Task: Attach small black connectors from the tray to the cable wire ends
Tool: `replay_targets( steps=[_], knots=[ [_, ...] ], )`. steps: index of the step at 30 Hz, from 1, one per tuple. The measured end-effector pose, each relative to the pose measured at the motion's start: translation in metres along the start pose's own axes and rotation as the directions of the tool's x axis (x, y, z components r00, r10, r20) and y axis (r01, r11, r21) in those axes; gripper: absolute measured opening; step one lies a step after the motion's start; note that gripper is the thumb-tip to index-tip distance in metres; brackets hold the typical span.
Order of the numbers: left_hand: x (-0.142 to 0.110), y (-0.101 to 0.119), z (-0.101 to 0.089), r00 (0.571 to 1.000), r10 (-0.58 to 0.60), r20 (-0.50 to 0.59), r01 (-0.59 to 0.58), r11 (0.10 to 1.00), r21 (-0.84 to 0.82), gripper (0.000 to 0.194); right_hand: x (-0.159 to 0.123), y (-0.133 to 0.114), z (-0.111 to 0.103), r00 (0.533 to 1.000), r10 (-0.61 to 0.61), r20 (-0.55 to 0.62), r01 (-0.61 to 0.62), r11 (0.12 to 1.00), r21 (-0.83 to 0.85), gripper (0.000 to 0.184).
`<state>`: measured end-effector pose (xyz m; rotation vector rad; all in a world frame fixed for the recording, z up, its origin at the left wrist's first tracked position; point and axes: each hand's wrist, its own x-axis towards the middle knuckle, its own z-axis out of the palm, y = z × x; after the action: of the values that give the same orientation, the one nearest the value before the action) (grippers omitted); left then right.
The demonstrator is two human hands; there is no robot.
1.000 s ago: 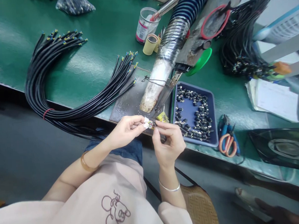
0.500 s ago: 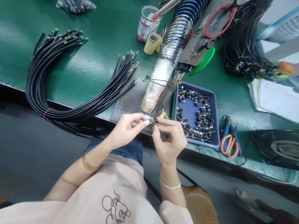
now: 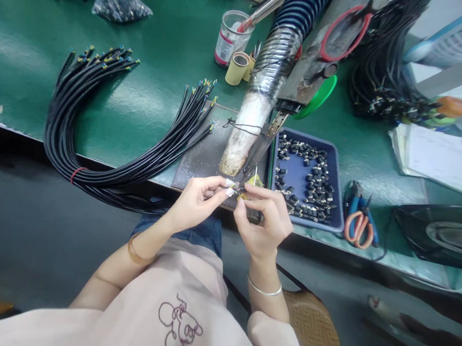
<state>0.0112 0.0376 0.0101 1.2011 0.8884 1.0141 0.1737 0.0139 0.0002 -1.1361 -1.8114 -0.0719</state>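
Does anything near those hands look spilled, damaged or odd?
Pale specks lie scattered on the dark mat, beyond the left hand, like loose debris. The white duct end is stained brown at its tip and looks worn. Nothing looks spilled beside the blue tray.

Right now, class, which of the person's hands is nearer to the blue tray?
Right. The right hand is beside the near left corner of the blue tray; the left hand is farther left.

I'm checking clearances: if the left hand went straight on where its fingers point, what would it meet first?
Probably the right hand, whose fingertips are just across from those of the left hand, though one view leaves depth unclear.
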Motion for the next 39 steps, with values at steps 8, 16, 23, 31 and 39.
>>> replay_targets(
  steps=[8,16,23,31,39],
  knots=[
    [-0.006,0.001,-0.003,0.998,-0.021,0.052,0.016,0.996,0.093,0.024,-0.002,-0.002,-0.003,0.998,-0.062,-0.011,0.061,0.997,-0.047,0.018],
    [-0.013,0.001,-0.001,0.998,0.055,-0.011,-0.052,0.981,0.185,0.016,-0.006,-0.006,-0.004,0.998,0.05,-0.042,-0.049,0.999,0.008,0.017],
    [-0.011,0.0,-0.007,0.998,0.07,0.007,-0.07,0.992,0.102,0.023,-0.004,-0.006,-0.002,0.933,0.352,0.075,-0.358,0.892,0.275,0.012],
    [-0.007,0.002,-0.007,1.0,0.029,0.0,-0.029,0.999,0.037,0.021,-0.004,-0.002,0.002,0.988,0.156,-0.013,-0.153,0.977,0.148,0.015],
    [-0.005,0.004,-0.008,1.0,-0.005,0.025,0.005,1.0,0.007,0.016,-0.002,0.004,-0.001,0.982,0.182,0.052,-0.188,0.961,0.202,0.015]
  ],
)
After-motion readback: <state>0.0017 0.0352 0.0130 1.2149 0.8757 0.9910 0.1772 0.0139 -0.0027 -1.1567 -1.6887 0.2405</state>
